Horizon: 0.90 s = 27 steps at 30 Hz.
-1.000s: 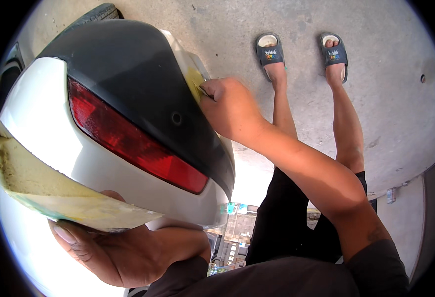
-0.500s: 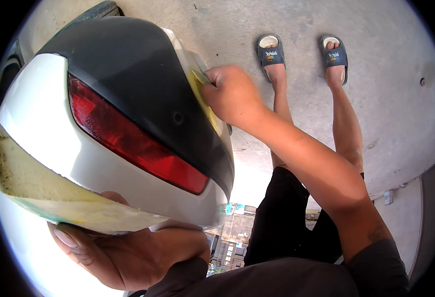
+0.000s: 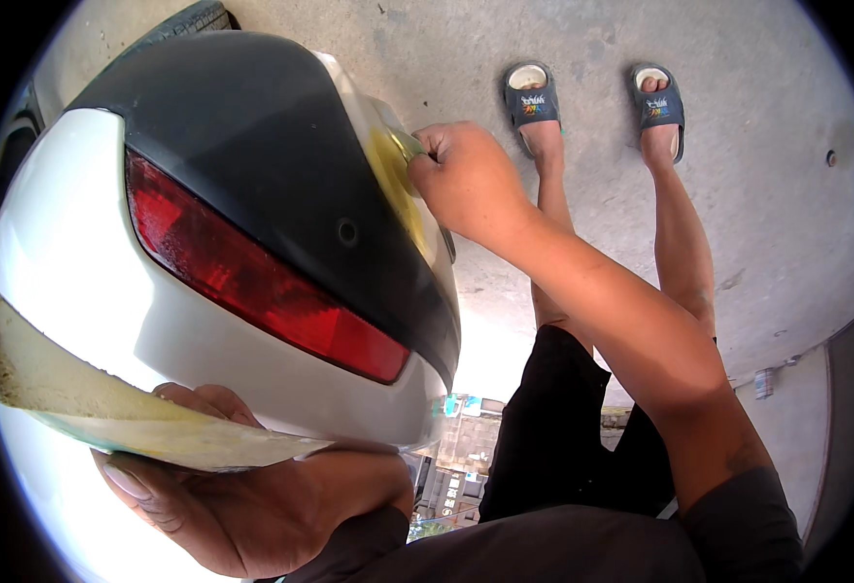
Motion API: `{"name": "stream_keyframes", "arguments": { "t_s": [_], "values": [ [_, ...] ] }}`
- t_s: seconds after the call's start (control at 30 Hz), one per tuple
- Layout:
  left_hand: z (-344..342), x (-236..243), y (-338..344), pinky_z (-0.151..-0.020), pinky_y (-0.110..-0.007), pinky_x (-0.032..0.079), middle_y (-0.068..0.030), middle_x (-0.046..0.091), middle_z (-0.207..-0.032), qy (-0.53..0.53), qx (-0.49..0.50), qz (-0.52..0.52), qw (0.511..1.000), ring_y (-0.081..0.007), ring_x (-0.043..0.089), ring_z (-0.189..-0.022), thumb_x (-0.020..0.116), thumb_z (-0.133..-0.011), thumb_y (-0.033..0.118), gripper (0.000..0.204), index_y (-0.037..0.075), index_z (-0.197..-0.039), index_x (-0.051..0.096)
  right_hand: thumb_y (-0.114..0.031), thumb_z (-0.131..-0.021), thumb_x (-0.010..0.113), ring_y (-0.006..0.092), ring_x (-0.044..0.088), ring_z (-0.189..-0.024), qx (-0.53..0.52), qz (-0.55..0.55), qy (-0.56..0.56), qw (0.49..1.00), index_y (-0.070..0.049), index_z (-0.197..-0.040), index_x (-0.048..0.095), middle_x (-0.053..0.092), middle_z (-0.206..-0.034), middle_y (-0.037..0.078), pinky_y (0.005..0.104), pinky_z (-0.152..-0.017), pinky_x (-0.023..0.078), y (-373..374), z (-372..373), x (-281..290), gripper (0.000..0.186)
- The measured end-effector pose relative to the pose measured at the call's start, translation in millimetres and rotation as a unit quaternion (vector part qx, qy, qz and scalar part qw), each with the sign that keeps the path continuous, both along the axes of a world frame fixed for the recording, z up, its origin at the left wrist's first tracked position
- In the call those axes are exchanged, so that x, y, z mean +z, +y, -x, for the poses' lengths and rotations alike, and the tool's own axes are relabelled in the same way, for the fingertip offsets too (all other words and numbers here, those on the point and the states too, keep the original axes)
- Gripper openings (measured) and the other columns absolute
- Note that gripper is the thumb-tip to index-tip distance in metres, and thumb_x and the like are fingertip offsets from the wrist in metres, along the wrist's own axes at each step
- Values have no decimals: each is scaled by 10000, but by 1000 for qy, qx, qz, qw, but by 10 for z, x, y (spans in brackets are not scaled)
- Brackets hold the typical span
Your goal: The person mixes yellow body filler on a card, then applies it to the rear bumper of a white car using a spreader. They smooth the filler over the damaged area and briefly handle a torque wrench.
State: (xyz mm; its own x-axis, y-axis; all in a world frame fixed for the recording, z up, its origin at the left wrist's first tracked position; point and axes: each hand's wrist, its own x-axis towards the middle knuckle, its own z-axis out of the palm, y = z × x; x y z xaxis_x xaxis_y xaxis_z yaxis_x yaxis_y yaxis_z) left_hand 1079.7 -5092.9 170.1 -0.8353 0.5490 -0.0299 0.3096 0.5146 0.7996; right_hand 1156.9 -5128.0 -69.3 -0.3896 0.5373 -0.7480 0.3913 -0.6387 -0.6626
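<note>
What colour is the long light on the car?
The long light is red. It shows best in the head view.

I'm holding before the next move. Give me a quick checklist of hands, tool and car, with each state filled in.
1. Left hand gripping the curved board: ok, fingers above, thumb below.
2. Right hand pinching the thin spreader: ok.
3. Yellow paste present on the car's edge by the right hand: ok; its smoothness, cannot tell.
4. Red lamp free of yellow paste: ok, none visible.
5. Board clear of the white bodywork: cannot tell, they overlap in view.
</note>
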Motion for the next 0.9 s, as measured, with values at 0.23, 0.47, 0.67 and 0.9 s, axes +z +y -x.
{"name": "stream_keyframes", "arguments": {
  "t_s": [0.23, 0.47, 0.67, 0.9],
  "values": [
    [93, 89, -85, -679, -305, 475, -189, 527, -981, -21, -29, 16, 999, -216, 552, -859, 526, -1029, 225, 436, -101, -1301, 429, -101, -829, 579, 434, 642, -800, 30, -26, 78, 996, 15, -784, 668, 635, -799, 267, 492, -710, 495, 8, -95, 366, 153],
    [-15, 2, -26, -705, -306, 502, -194, 523, -1039, 37, 32, -2, 999, -211, 572, -888, 539, -1023, 221, 456, -99, -1326, 423, -120, -824, 584, 443, 641, -750, -43, 36, 9, 998, 38, -774, 663, 629, -764, 283, 491, -672, 500, -73, -127, 61, 184],
    [39, 22, -5, -718, -310, 519, -210, 534, -1051, 5, 33, -23, 999, -217, 585, -888, 550, -1017, 220, 479, -96, -1350, 413, -155, -789, 597, 405, 646, -730, 90, 47, -32, 994, 73, -808, 680, 639, -805, 276, 453, -687, 523, 478, 159, -182, 243],
    [-37, -90, 45, -683, -295, 495, -203, 558, -937, 42, 82, -71, 993, -215, 584, -804, 562, -1018, 247, 509, -98, -1357, 406, -182, -789, 605, 276, 569, -527, 87, 155, 4, 984, 80, -768, 662, 599, -623, 190, 405, -534, 473, 651, 324, -153, 269]
  ]
}}
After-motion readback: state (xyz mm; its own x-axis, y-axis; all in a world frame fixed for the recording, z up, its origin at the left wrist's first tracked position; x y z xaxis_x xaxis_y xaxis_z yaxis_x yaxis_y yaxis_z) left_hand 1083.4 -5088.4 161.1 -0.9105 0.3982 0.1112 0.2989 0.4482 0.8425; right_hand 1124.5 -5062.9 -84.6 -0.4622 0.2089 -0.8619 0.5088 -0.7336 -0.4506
